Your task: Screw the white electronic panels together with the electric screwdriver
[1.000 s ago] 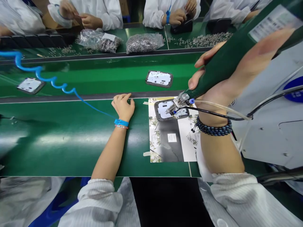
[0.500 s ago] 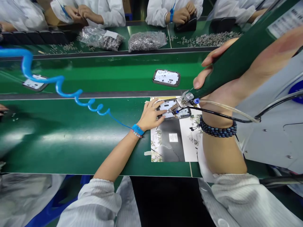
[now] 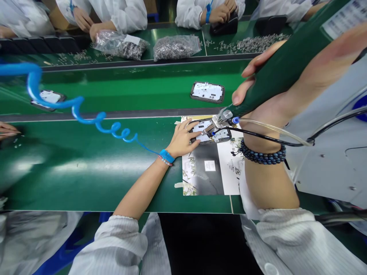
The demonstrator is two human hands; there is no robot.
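A dark-framed device housing with a white board (image 3: 223, 135) lies at the top of a printed sheet (image 3: 231, 172) on the green bench. My left hand (image 3: 183, 140), fingers spread, rests on its left part. In my right hand (image 3: 298, 84) is a green powered screwdriver (image 3: 289, 63), its fingers wrapped round the body. The metal tip (image 3: 210, 128) points down at the board beside my left fingertips. Whether the tip touches a screw is too small to tell. A clear tube and a black cable run from the tool's head to the right.
Another housing (image 3: 207, 92) lies on the green conveyor (image 3: 137, 86), and one (image 3: 48, 99) at the left. A coiled blue cord (image 3: 94, 118) crosses to my left wrist. Beyond are bags of metal parts (image 3: 177, 47), loose parts and people's hands. A white machine (image 3: 329, 164) stands at right.
Both housings on the conveyor have shifted right. Across the bench, a person's hands have moved to the left bag. A hand at the far left reaches further in. My hands look nearly unchanged.
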